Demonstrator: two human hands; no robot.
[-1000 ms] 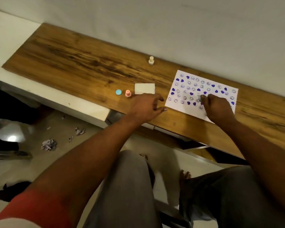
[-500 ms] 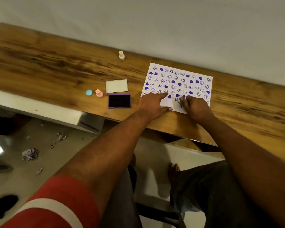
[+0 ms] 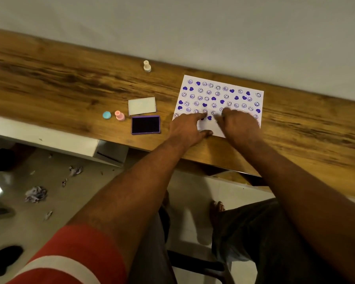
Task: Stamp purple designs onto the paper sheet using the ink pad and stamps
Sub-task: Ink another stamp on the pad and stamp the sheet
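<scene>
Head view: left hand (image 3: pixel 188 130) lies flat on the paper sheet (image 3: pixel 219 93), fingers (image 3: pixel 200 116) spread, pinning its near-left corner. Right hand (image 3: pixel 239 124) sits just beside it on the sheet's near edge, fingers curled down; blurred, cannot tell whether they grip a stamp. Sheet's long axis runs along the bench (image 3: pixel 49 83), stamped rows beyond the fingers. Open ink pad (image 3: pixel 145 125) left of the left hand, lid (image 3: pixel 141 105) behind it; pink stamp (image 3: pixel 119 115) further left. Bare wood right of the sheet.
</scene>
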